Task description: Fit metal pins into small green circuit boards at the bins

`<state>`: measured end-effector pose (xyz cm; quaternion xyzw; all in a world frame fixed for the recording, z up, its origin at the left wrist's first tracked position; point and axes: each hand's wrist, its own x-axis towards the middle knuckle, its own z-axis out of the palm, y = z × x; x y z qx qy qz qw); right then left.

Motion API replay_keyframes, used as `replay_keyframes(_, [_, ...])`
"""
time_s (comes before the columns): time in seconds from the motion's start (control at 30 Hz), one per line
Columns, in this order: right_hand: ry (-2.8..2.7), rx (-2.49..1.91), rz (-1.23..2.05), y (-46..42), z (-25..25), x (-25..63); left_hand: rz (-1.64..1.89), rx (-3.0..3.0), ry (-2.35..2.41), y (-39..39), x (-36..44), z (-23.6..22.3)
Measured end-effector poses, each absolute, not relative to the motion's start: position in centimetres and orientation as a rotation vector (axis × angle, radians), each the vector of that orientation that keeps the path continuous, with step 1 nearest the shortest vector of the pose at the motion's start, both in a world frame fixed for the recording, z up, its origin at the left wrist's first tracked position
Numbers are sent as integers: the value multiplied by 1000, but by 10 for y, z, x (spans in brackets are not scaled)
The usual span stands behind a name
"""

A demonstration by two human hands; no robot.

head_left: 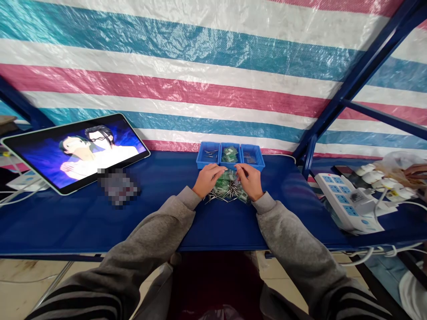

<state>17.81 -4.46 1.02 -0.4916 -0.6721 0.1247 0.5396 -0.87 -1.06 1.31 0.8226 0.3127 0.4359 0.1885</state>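
My left hand (207, 180) is closed in a pinch over the near side of the blue bins. Opposite it, my right hand (251, 181) is also pinched, its fingertips a short way from the left ones. What either pinch holds is too small to make out. Under and between both hands lies a pile of thin metal pin-like pieces (224, 194) mixed with small green packets (228, 176). Just beyond stand three joined blue bins: the left bin (199, 159) has a few thin metal pieces, the middle bin (231, 146) green packets, the right bin (260, 156) small clear-looking pieces.
A tablet (100, 151) playing a cartoon leans at the left of the blue table (160, 178), with a pixelated dark object (120, 187) before it. At right are a white power strip (343, 200), cables, a blue metal frame (333, 106) and another person's hand (416, 171).
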Motion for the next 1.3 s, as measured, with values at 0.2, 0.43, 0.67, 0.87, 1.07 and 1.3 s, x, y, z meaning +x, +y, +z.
replay_keyframes(0.2, [-1708, -1108, 342, -48, 11, 176, 1214, 2318, 914, -12, -9, 13])
replay_keyframes(0.43, [-1814, -1019, 380, -46, 8, 177, 1205, 2216, 859, -16, -8, 19])
replay_keyframes(0.67, [-1777, -1009, 445, -46, 8, 177, 1254, 2128, 852, -19, -8, 25])
replay_keyframes(0.87, [-1811, -995, 404, -48, 10, 176, 1221, 2114, 846, -19, -8, 24])
replay_keyframes(1.07, [-1725, -1075, 375, -49, 12, 176, 1281, 2058, 871, -18, -8, 23])
replay_keyframes(1.3, [-1712, -1077, 403, -47, 11, 176, 1216, 2086, 888, -17, -9, 23])
